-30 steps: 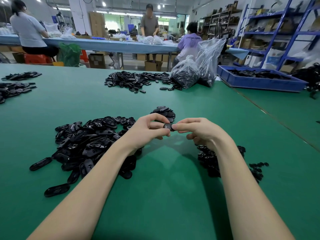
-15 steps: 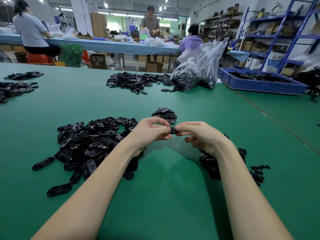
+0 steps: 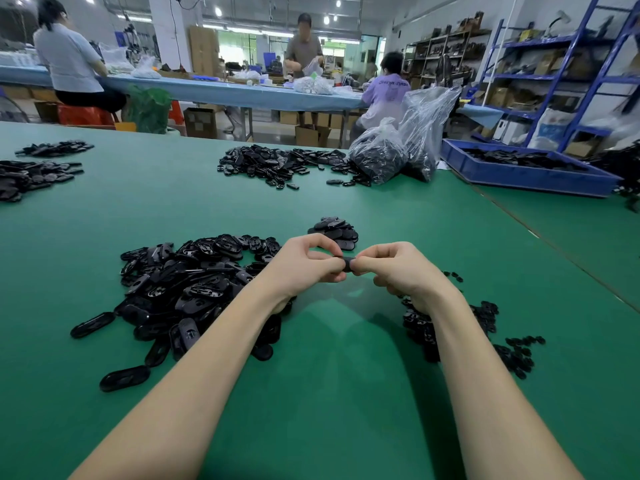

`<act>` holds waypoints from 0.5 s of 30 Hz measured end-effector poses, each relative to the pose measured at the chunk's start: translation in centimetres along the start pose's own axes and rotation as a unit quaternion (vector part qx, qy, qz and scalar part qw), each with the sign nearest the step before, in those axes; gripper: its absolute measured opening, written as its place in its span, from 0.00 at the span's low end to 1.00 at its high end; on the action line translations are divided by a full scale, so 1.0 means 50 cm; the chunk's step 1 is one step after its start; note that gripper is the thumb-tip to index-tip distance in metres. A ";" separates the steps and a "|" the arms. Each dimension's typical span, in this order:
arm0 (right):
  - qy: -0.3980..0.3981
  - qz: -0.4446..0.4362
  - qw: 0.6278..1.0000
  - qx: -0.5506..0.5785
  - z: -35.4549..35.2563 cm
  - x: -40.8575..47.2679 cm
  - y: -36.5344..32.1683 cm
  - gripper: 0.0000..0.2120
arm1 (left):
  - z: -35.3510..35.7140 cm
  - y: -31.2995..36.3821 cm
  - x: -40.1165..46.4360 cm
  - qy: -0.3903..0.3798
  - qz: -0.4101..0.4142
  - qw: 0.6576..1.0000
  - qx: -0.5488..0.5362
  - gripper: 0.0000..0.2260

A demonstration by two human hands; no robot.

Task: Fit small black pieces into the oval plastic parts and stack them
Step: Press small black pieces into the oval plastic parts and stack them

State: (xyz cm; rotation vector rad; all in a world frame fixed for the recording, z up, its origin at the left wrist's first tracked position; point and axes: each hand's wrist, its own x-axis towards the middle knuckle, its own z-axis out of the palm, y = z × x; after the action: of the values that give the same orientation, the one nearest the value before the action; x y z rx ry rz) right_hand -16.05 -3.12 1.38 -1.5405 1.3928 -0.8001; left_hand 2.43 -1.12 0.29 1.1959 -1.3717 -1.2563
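Left hand and right hand pinch one oval plastic part between them above the green table, just near of the small stack, loose pile at left

Bare green table lies open between the two forearms, from the near edge up to the hands. To the left, a broad heap of oval plastic parts blocks the surface, with stray ovals scattered at its near side. To the right, a smaller heap of small black pieces lies under and beside the right forearm. Just beyond the hands sits a low stack of finished parts. Past it, a wide band of bare table runs to the far pile, the plastic bags and the blue tray.
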 end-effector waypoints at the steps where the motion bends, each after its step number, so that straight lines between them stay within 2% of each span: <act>1: 0.002 -0.004 1.000 -0.001 0.002 0.000 0.001 0.02 | 0.001 -0.001 0.000 0.000 0.001 1.000 0.000 0.06; 15: 0.023 -0.038 0.999 -0.001 0.015 0.011 0.021 0.05 | 0.007 -0.014 0.002 -0.004 -0.018 0.996 -0.092 0.08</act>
State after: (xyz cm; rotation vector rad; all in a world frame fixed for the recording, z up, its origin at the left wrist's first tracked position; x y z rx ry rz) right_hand -15.73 -3.52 0.09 -1.5942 1.3746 -0.8857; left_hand 2.12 -1.19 -0.46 1.0925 -1.2161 -1.3830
